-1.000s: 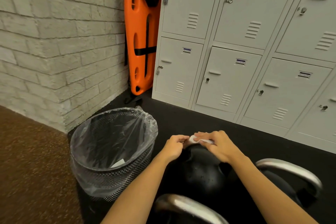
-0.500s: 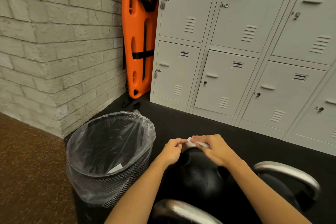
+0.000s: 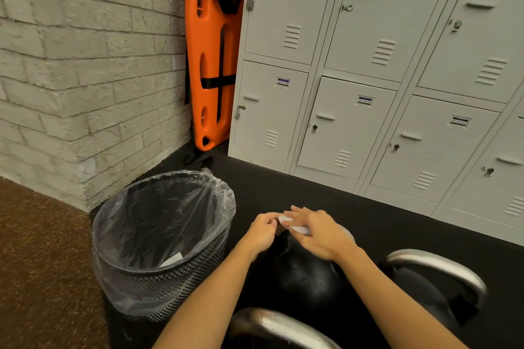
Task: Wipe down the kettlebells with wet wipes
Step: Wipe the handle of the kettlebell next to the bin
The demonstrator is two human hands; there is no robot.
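From the head camera: could slip off the round black kettlebell if the small wet wipe bunches up or drops, missing spots on the handle. Left hand curled, fingers pinching one end of the wipe. Right hand bent over the rest, pressing it down on top of the kettlebell, right under both hands. Lined bin just left of the fingers.

Three black kettlebells with steel handles stand on dark flooring; a crumpled white wet wipe tops the middle one.
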